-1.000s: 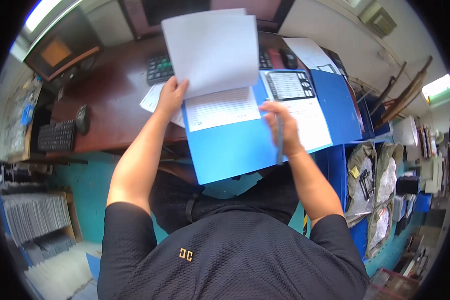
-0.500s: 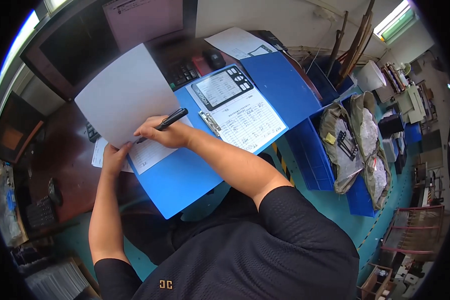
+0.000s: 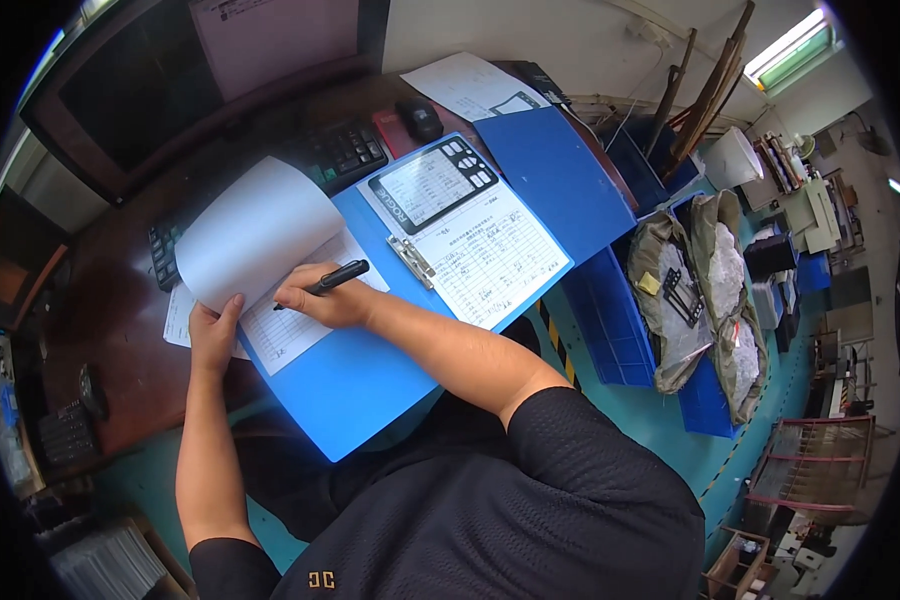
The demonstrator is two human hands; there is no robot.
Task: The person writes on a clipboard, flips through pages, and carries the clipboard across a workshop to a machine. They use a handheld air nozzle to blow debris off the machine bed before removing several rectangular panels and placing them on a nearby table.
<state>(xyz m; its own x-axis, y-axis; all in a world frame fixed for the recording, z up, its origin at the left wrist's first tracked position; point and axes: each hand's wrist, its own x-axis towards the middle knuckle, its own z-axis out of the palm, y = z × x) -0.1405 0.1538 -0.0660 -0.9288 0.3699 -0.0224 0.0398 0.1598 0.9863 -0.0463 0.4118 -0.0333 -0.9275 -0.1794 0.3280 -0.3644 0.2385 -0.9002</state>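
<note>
My right hand [image 3: 325, 302] is closed around a black pen [image 3: 340, 277], its tip low over a printed form [image 3: 282, 338]. My left hand [image 3: 213, 338] pinches the lower left edge of a white sheet [image 3: 260, 228], which curls up over the form. Form and sheet lie on the left half of an open blue folder [image 3: 345, 400]. On its right half are a filled-in form [image 3: 500, 262], a metal clip [image 3: 413, 262] and a clear panel with a black border [image 3: 435, 185] lying over the form's upper part.
Behind the folder are a black keyboard [image 3: 355, 152], a mouse [image 3: 420, 121] and a large monitor [image 3: 130, 110]. Another blue folder [image 3: 545, 165] lies to the right. Blue bins [image 3: 610, 325] with cloth-lined contents stand on the floor at right. A second keyboard [image 3: 65, 432] sits at far left.
The raised white sheet has bent over from standing tall to a lower curl. My right hand and pen have shifted slightly down, and my left hand slightly left and down.
</note>
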